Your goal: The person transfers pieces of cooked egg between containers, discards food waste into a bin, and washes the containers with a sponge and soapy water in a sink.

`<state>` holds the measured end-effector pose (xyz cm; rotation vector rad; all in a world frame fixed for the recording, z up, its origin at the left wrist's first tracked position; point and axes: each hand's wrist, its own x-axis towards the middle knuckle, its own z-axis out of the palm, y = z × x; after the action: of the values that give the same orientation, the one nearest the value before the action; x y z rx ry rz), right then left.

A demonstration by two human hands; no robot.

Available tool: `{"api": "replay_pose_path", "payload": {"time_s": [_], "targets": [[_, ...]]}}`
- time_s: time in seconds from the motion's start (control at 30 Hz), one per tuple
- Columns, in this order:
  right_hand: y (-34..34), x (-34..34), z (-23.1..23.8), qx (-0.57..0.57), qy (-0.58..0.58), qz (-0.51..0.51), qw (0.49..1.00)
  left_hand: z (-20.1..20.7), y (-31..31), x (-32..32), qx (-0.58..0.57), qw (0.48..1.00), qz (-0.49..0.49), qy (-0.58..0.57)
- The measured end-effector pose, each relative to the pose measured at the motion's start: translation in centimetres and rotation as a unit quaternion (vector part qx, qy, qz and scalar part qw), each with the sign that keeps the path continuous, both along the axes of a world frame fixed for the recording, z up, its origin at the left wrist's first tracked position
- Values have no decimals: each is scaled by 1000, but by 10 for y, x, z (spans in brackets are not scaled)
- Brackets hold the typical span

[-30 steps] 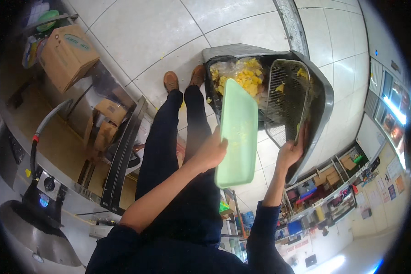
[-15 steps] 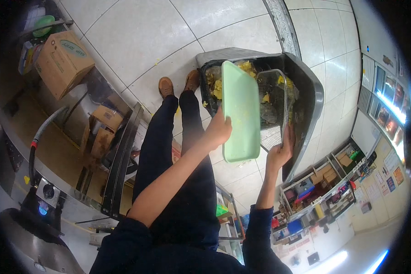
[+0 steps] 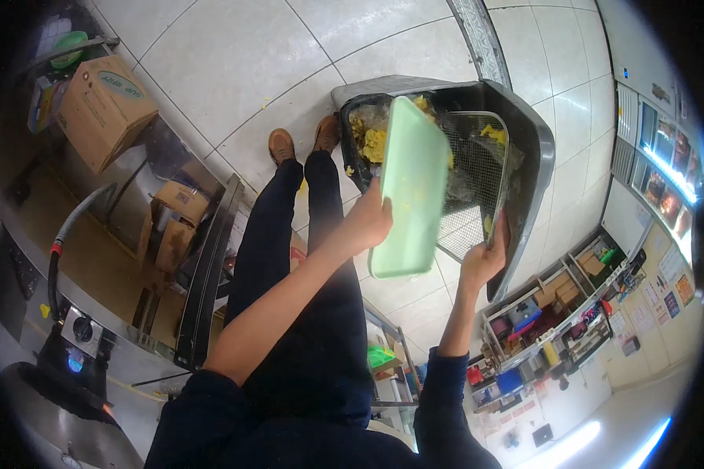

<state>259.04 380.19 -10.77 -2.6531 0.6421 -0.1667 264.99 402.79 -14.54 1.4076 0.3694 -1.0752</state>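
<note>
My left hand (image 3: 370,219) is closed on the left edge of a pale green plastic tray (image 3: 411,195), which is tilted over a dark grey trash bin (image 3: 528,148). My right hand (image 3: 485,262) grips the near edge of a wire mesh rack (image 3: 475,156), held to the right of the tray and also over the bin's mouth. Yellow scraps (image 3: 374,145) and crumpled clear plastic lie inside the bin. A yellow piece (image 3: 493,133) shows at the mesh near its far right corner. The tray hides part of the bin's opening.
A cardboard box (image 3: 105,109) sits at the far left, by a metal counter with a hose (image 3: 82,215). Smaller opened boxes (image 3: 181,202) lie below it. Shelves (image 3: 547,313) with assorted goods stand at the right. A metal strip (image 3: 481,39) crosses the tiled floor.
The mesh rack has turned so its wire face shows more broadly. The tray has shifted slightly left and leans more. Both hands keep their grip.
</note>
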Motion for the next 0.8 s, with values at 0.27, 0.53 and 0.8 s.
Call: {"api": "replay_pose_path", "payload": {"time_s": [0.27,0.53,0.8], "targets": [[-13,-9,1,-32,29,-34,998,31,31,-17,25,997,-9,-79],[8,1,12,91,69,-105,988,12,2,20,-173,970,-26,-167],[-3,-8,6,116,40,-74,990,10,-3,7,-48,993,22,-108]]}}
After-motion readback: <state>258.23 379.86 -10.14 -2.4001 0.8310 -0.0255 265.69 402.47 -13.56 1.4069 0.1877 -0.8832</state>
